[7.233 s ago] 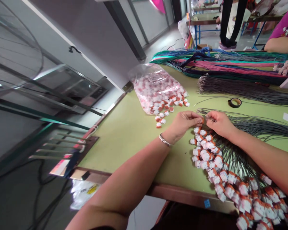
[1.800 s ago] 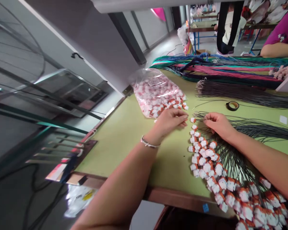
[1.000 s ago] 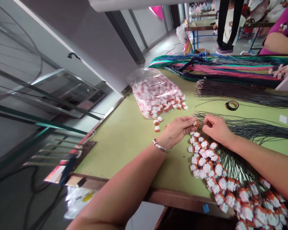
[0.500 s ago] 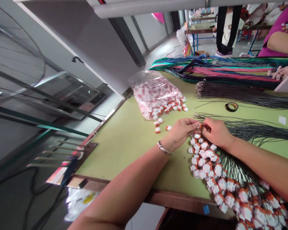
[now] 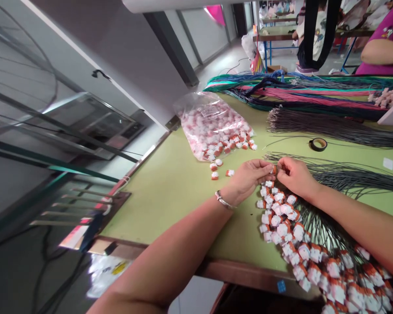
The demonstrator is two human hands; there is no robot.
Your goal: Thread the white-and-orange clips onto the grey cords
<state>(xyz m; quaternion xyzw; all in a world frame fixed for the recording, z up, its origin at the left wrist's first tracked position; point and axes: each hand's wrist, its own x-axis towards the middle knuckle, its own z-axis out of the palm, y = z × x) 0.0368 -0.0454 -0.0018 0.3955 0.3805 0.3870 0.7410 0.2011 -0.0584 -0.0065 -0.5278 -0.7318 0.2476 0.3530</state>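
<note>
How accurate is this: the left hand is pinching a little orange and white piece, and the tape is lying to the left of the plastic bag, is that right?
Not quite: the tape lies to the right of the plastic bag, as the head view shows. The left hand is indeed pinching an orange and white piece.

"Where does the light fall?"

"Soft, even light covers the green desk (image 5: 170, 200), while the floor (image 5: 16, 279) beyond its left edge lies in gloom. White glare streaks the plastic bag (image 5: 212, 115) by the far left corner."

"Any shadow?"

"A diffuse one beside the left forearm (image 5: 173, 248), toward the near edge."

"And sharpness?"

"Wide-angle stretch smears everything beyond the left edge; the left hand's (image 5: 252, 176) tiny piece (image 5: 274, 170) blurs."
</note>
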